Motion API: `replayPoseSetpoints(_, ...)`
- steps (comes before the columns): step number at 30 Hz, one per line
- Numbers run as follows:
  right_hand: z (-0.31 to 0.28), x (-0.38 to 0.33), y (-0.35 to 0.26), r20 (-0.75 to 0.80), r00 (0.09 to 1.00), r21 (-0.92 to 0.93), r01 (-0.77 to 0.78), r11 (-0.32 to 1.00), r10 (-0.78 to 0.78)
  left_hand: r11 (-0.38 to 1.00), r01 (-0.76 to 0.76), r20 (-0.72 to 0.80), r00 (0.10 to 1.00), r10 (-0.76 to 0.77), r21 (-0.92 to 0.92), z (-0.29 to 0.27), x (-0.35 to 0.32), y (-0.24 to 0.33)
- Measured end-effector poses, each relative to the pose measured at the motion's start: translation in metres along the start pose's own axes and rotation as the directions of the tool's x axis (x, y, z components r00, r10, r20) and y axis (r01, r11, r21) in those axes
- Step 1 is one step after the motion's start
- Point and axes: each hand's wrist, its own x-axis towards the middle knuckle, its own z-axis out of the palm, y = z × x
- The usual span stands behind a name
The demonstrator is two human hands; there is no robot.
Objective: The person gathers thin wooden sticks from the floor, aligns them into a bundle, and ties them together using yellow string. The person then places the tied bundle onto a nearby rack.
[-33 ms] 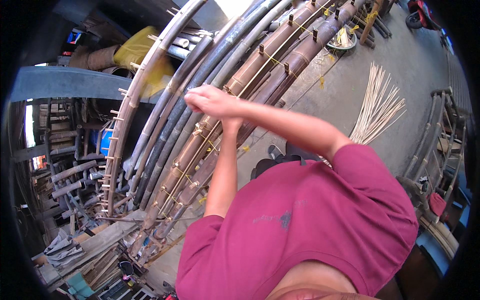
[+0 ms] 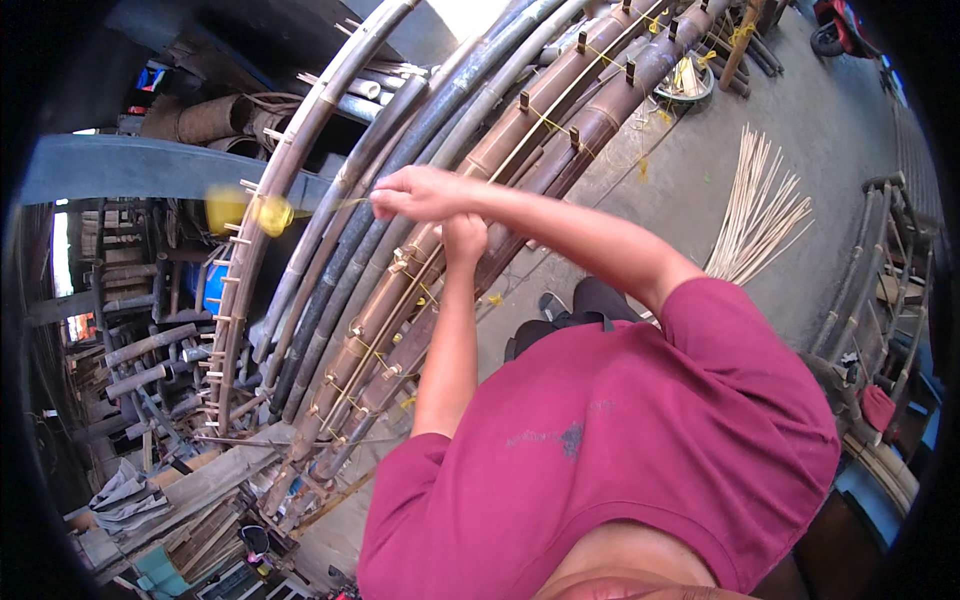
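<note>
Hands: right hand (image 2: 420,192) reaches across the body to the bent poles; left hand (image 2: 463,238) sits just below it, touching its wrist, both above the brown bamboo poles (image 2: 520,150).
Grip, right: clenched, fingers pinched on a thin yellow cord (image 2: 350,202) that runs out to the left.
Grip, left: closed in a fist against the poles; what it holds, I cannot tell, since the right forearm covers it.
Cord: drawn taut from the right hand toward a blurred yellow ball of twine (image 2: 245,211) hanging near the pale outer pole (image 2: 290,160).
Poles: dark grey and brown lengths lie side by side in one long curve, pinned with short wooden pegs (image 2: 577,42) and yellow ties.
Floor: grey concrete floor (image 2: 840,130), with a fan of thin pale splints (image 2: 760,210) lying well apart at the right.
Risk: a hard pull may snap the cord or let it slip from the pinch, loosening the tie.
Risk: crossed arms leave little leverage, so a sprung pole could jerk both hands.
</note>
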Motion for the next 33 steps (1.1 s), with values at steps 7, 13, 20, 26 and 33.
replayPoseSetpoints(7,-0.049,0.001,0.033,0.104,0.965,0.129,-0.251,0.959,0.239,0.988,0.157,0.017,0.988,-0.157,0.006,-0.019,0.0,0.008)
replayPoseSetpoints(13,-0.014,-0.189,0.073,0.408,0.89,-0.403,-0.024,0.915,0.203,0.961,0.264,0.049,0.964,-0.26,-0.082,-0.01,0.006,0.027)
replayPoseSetpoints(20,0.004,-0.208,0.086,0.131,0.945,-0.513,-0.193,0.836,0.299,0.881,-0.14,-0.268,0.963,0.015,-0.452,-0.068,0.077,0.081)
replayPoseSetpoints(26,0.022,-0.206,0.09,0.147,0.985,-0.634,0.025,0.773,0.088,0.996,0.027,-0.218,0.976,-0.008,0.084,-0.016,0.129,-0.043)
replayPoseSetpoints(33,0.101,-0.209,0.063,-0.019,0.985,-0.575,-0.15,0.805,0.17,0.985,0.097,-0.153,0.981,-0.119,-0.145,-0.137,0.029,-0.043)
